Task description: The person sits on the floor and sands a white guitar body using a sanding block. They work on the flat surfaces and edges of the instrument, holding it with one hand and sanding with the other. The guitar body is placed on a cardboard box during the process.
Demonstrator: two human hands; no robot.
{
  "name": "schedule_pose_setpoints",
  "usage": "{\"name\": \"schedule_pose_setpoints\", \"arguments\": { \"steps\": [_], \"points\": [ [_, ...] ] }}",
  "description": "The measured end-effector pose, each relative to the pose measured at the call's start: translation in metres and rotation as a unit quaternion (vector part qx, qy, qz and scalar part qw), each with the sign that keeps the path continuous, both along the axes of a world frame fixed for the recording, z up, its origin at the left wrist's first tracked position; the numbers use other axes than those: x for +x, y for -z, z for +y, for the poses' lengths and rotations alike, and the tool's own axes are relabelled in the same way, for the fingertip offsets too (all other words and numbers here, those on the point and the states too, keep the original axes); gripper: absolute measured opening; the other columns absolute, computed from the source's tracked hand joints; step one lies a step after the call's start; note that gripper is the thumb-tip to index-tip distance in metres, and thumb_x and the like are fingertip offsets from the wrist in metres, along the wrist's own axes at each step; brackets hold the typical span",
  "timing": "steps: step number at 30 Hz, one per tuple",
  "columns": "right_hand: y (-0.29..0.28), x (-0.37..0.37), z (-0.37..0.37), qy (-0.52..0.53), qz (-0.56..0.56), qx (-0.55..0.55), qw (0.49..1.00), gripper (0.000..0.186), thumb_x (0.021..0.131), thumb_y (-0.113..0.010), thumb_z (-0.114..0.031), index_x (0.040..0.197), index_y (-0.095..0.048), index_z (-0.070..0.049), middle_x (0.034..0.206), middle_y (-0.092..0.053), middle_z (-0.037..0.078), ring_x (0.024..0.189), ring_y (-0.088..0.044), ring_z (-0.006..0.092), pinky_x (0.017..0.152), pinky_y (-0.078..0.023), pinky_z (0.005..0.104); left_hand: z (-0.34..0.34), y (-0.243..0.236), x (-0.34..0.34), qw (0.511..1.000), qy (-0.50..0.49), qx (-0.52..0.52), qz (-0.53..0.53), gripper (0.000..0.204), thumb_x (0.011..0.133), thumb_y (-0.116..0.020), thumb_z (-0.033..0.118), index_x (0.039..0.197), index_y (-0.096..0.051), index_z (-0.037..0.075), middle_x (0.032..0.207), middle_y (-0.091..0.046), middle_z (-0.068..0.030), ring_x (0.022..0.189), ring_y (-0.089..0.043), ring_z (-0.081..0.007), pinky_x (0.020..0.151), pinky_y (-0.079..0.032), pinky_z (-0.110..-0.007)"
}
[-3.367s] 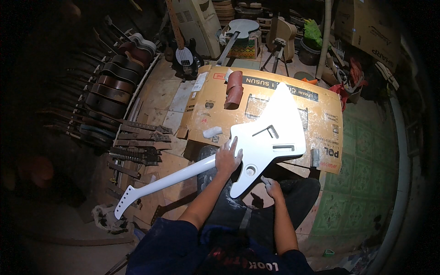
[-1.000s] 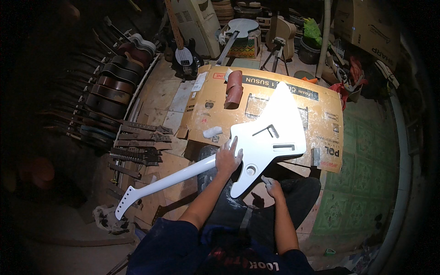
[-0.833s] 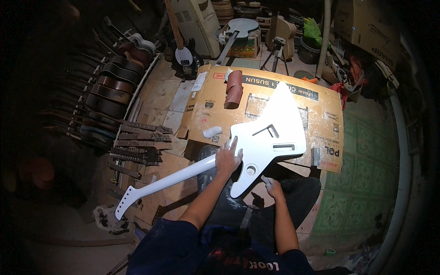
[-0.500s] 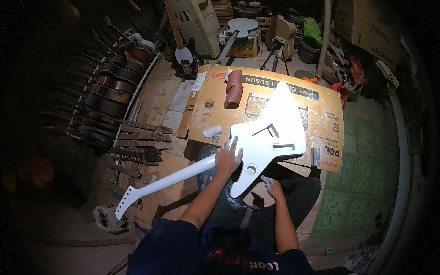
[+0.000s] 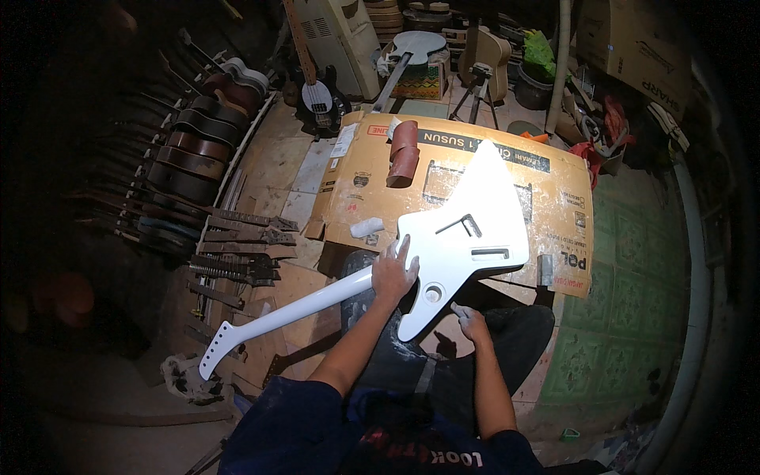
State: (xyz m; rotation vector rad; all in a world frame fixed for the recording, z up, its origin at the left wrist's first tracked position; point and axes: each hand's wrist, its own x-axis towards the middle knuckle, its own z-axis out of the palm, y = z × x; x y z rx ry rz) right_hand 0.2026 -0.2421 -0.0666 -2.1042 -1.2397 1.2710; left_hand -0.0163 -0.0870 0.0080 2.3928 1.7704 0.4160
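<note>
A white, angular electric guitar body with its neck (image 5: 431, 237) lies across my lap and the cardboard, its routed cavities and a round hole facing up. Its long neck runs down to the left, ending in a headstock with a row of holes. My left hand (image 5: 393, 273) rests flat on the guitar where neck meets body, fingers stretched and apart. Just below the body's lower edge, my right hand (image 5: 473, 324) has its pale, dusty fingers drawn together close to that edge. Whether a small thing is pinched in them cannot be made out.
Flattened cardboard (image 5: 372, 178) under the guitar bears red-brown sandpaper rolls (image 5: 404, 154), a whitish roll (image 5: 366, 228) and a grey block (image 5: 545, 270). Guitars stand in a rack (image 5: 194, 154) at left, beside several loose necks (image 5: 237, 269). A black bass (image 5: 319, 99) and a small tripod (image 5: 477, 91) stand behind.
</note>
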Motion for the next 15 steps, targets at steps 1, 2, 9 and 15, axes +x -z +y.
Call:
{"name": "schedule_pose_setpoints", "arguments": {
  "steps": [1, 2, 9, 15],
  "points": [
    [0.004, 0.002, -0.001, 0.000, 0.000, 0.005, 1.000, 0.043, 0.086, -0.054, -0.012, 0.126, -0.068, -0.002, 0.121, -0.069, 0.027, 0.115, -0.066, 0.0417, 0.099, -0.050, 0.0431, 0.001, 0.000, 0.002, 1.000, 0.001, 0.000, 0.000, 0.064, 0.095, -0.062, 0.040, 0.152, -0.050, 0.014, 0.130, -0.062, -0.0218, 0.116, -0.060, -0.0380, 0.093, -0.049, -0.050],
    [0.007, 0.004, -0.001, -0.001, -0.001, 0.011, 1.000, 0.043, 0.087, -0.054, -0.012, 0.126, -0.068, -0.002, 0.121, -0.069, 0.027, 0.115, -0.066, 0.0416, 0.100, -0.050, 0.0429, 0.001, 0.000, 0.003, 1.000, 0.004, 0.005, -0.003, 0.064, 0.095, -0.062, 0.040, 0.152, -0.050, 0.014, 0.130, -0.063, -0.0216, 0.116, -0.060, -0.0378, 0.093, -0.049, -0.050],
    [-0.004, 0.002, 0.000, -0.005, 0.010, 0.014, 1.000, 0.044, 0.087, -0.053, -0.011, 0.127, -0.067, -0.001, 0.124, -0.068, 0.026, 0.119, -0.065, 0.0405, 0.102, -0.050, 0.0416, 0.001, 0.003, 0.002, 1.000, 0.004, 0.021, -0.005, 0.063, 0.094, -0.063, 0.039, 0.151, -0.051, 0.014, 0.129, -0.063, -0.0204, 0.116, -0.060, -0.0370, 0.093, -0.049, -0.050],
    [-0.006, 0.001, 0.002, -0.010, -0.001, -0.012, 1.000, 0.044, 0.086, -0.054, -0.012, 0.127, -0.068, -0.003, 0.122, -0.069, 0.027, 0.117, -0.066, 0.0407, 0.100, -0.050, 0.0422, 0.001, 0.001, 0.001, 1.000, 0.004, 0.008, -0.009, 0.062, 0.094, -0.063, 0.039, 0.150, -0.052, 0.014, 0.128, -0.063, -0.0204, 0.114, -0.061, -0.0373, 0.093, -0.050, -0.050]
  ]
}}
